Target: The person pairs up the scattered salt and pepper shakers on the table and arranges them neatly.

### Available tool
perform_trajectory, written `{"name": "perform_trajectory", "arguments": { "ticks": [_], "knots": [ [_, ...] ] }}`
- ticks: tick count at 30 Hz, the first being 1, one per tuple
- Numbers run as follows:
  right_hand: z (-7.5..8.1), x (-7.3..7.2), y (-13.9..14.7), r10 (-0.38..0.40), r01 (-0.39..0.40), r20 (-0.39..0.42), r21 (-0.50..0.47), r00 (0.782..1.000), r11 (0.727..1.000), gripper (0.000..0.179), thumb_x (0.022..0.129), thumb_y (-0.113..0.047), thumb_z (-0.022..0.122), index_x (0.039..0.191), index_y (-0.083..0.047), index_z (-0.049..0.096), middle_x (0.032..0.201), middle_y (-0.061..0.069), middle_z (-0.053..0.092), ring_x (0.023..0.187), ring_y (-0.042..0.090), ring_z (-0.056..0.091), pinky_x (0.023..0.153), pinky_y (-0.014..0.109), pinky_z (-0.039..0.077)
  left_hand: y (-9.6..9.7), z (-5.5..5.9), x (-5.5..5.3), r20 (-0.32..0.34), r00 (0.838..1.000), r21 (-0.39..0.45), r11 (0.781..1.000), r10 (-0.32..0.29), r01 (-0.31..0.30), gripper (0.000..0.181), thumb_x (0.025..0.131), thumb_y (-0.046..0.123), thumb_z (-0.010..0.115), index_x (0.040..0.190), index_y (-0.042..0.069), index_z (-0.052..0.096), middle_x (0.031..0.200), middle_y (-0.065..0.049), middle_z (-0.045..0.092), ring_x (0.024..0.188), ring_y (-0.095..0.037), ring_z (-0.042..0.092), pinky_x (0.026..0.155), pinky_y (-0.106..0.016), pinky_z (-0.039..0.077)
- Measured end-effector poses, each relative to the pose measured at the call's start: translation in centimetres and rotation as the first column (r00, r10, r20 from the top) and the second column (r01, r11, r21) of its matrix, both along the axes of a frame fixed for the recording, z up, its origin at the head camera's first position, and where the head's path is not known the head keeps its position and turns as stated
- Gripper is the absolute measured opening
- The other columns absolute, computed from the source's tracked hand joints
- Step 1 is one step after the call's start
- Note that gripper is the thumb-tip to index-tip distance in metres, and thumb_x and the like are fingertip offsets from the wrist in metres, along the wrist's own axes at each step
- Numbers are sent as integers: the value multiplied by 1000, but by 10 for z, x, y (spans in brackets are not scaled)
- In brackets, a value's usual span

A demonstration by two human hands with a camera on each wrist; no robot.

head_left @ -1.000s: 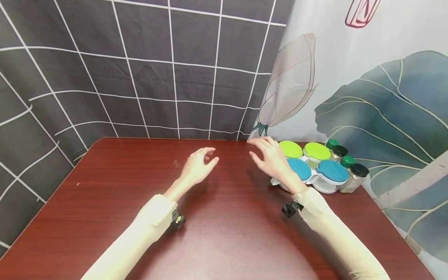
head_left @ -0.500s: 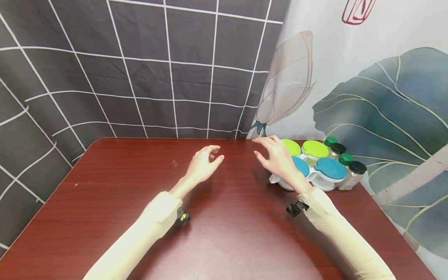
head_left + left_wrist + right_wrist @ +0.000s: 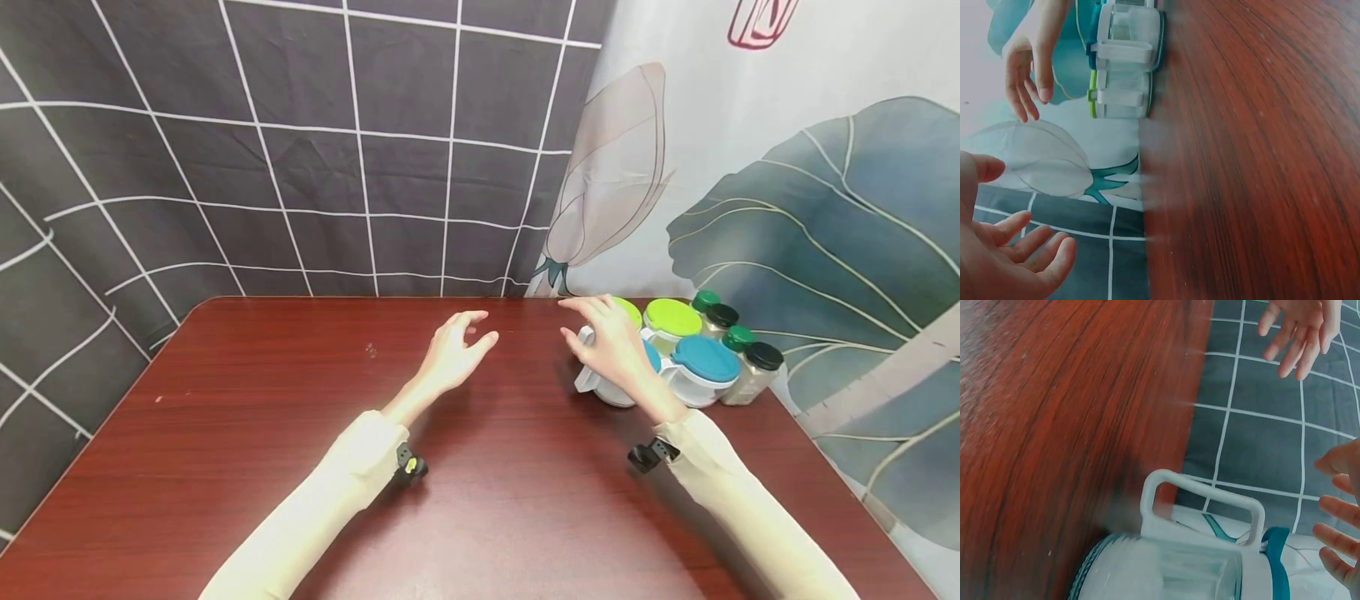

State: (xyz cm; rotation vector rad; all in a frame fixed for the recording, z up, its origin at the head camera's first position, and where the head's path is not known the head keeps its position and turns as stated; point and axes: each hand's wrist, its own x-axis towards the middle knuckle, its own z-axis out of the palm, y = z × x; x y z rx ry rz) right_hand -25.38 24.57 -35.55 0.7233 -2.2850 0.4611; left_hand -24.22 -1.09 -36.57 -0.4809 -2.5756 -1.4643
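Note:
My left hand (image 3: 456,352) is held over the middle of the table, fingers loosely bent and thumb apart, holding nothing. My right hand (image 3: 613,348) hovers at the left side of a group of lidded seasoning jars, its fingers also loosely bent with nothing between them. In the head view it covers part of the nearest blue-lidded jar (image 3: 617,395) and of a lime-lidded one behind. The right wrist view shows that clear jar's white loop handle (image 3: 1200,487) beside the hand, with fingers apart from it. Another blue lid (image 3: 705,360) and lime lid (image 3: 673,317) are farther right.
Several small shaker bottles (image 3: 750,379) with green or black caps stand right of the jars, by the table's right edge. The red-brown wooden table (image 3: 262,400) meets a dark grid-patterned curtain (image 3: 300,167) behind and a leaf-printed one (image 3: 810,208) at right.
Both hands have drifted right in the head view, staying about as far apart. My right hand now overlaps more of the left-hand jars. The jars and bottles keep their places.

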Motion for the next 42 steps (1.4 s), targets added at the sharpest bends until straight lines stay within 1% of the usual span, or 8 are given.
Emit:
{"name": "perform_trajectory", "arguments": {
  "ticks": [5,10,14,19,26,34,39,42],
  "knots": [
    [0,4,8,-27,27,-7,-25,1000,999,39,77,-13,73,115,-11,66,106,10,70,95,28,56,82,43,44,8,2,1,12,1000,27,1000,-14,14,47,91,26,62,132,4,54,133,-16,57,120,-33,57,96,-46,50],
    [0,6,16,-45,45,6,-49,999,998,39,78,-14,74,116,-11,66,109,11,69,96,29,56,77,43,45,15,2,1,20,999,28,999,-27,26,48,92,26,62,134,6,53,134,-16,56,120,-33,57,97,-44,49],
    [0,8,22,-58,59,21,-59,998,997,40,78,-14,74,117,-10,66,113,12,68,97,28,55,77,43,45,21,1,2,36,999,29,999,-32,31,48,92,26,62,134,7,52,135,-16,56,120,-32,57,99,-45,47],
    [2,11,29,-84,87,33,-72,996,994,42,77,-14,77,117,-10,65,111,12,69,97,28,55,78,44,46,29,1,2,38,998,45,998,-41,39,47,91,25,63,134,7,52,134,-15,57,118,-30,58,99,-44,47],
    [3,13,40,-131,137,73,-86,989,987,46,75,-14,79,119,-9,65,110,12,68,97,29,56,79,45,47,40,-1,1,35,998,112,992,-56,51,45,91,21,63,131,5,53,131,-16,58,117,-33,59,98,-47,47],
    [4,17,53,-144,151,68,-108,987,983,48,74,-14,81,118,-8,65,105,13,68,90,28,56,69,39,43,55,-5,1,38,997,181,982,-61,53,42,91,19,63,129,4,55,130,-17,59,114,-33,60,98,-48,47],
    [6,19,64,-152,159,57,-139,987,977,47,72,-11,81,117,-6,65,99,16,67,90,31,57,73,40,41,61,-5,4,61,995,218,974,-83,68,42,91,19,62,129,3,55,130,-18,59,115,-34,60,98,-47,48],
    [9,20,70,-170,177,58,-161,984,971,47,72,-9,80,116,-7,65,99,16,67,89,31,57,73,38,41,62,-6,6,78,993,229,971,-87,67,41,91,20,62,129,4,55,130,-16,60,116,-33,60,98,-45,48]
  ]
}}
